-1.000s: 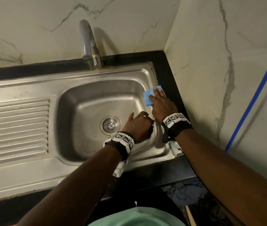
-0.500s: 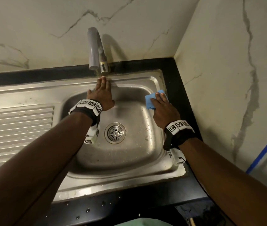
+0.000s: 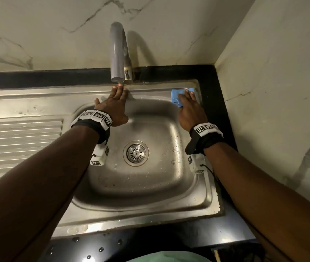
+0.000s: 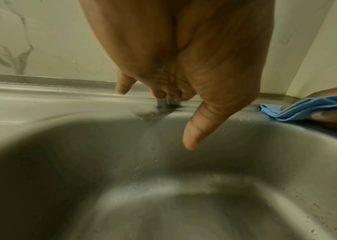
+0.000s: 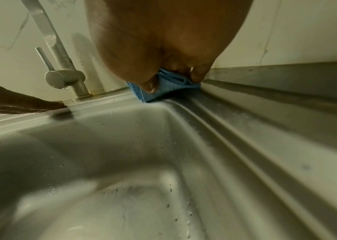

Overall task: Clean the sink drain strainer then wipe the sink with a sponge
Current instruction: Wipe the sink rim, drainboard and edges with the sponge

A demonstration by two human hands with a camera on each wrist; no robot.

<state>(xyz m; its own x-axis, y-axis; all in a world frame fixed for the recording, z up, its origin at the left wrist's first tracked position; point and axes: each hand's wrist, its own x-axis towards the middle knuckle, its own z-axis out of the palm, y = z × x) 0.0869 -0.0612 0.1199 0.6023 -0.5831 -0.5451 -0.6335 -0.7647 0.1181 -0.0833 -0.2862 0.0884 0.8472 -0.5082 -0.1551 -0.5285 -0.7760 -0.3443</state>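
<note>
Right hand [image 3: 190, 108] lies flat on a folded blue sponge cloth [image 3: 177, 96], fingers straight and pressing it onto the far right corner of the sink [image 3: 203, 197] rim, close against the side wall. From the right wrist view the thumb also bears down on the cloth [image 5: 169, 89]; cloth edges stick out to either side of the fingers.

Left hand [image 3: 112, 108] is spread, fingers straight and together, tips touching the back rim of the sink just at the foot of the faucet [image 3: 119, 53]. Thumb is splayed out to the side. It holds nothing. Left wrist view shows the thumb hanging over the basin, and the cloth [image 4: 299, 108] well off to that hand's right.

Drain strainer [image 3: 136, 153] sits in its hole at the bottom of the basin, nearer to me than both hands and roughly between the two wrists. Neither hand touches it.

Basin holds only the strainer and scattered water drops along its right slope. Ribbed draining board [image 3: 18, 146] runs off to the left of the left arm. Black worktop [image 3: 214, 241] frames the sink, with droplets on its near strip.
</note>
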